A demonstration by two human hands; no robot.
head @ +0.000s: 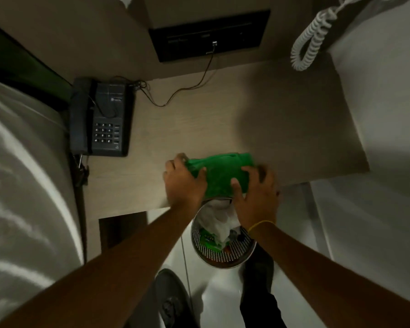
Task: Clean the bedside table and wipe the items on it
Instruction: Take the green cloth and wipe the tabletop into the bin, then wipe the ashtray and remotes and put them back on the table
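Note:
A pale wooden bedside table [258,119] fills the middle of the head view. At its front edge both my hands hold a green cloth [219,172]. My left hand [182,183] grips its left end, and my right hand [256,192] grips its right side with the thumb on top. A black desk phone [104,119] with a keypad sits at the table's left edge, its handset resting in the cradle. A thin brown wire [182,88] runs from the phone to a black wall panel [208,34].
A perforated metal waste bin [223,252] holding white paper and green scraps stands on the floor below the table's front edge, just under my hands. A bed with white linen [21,185] lies left. A white coiled cord [313,41] hangs at upper right. My shoes are below.

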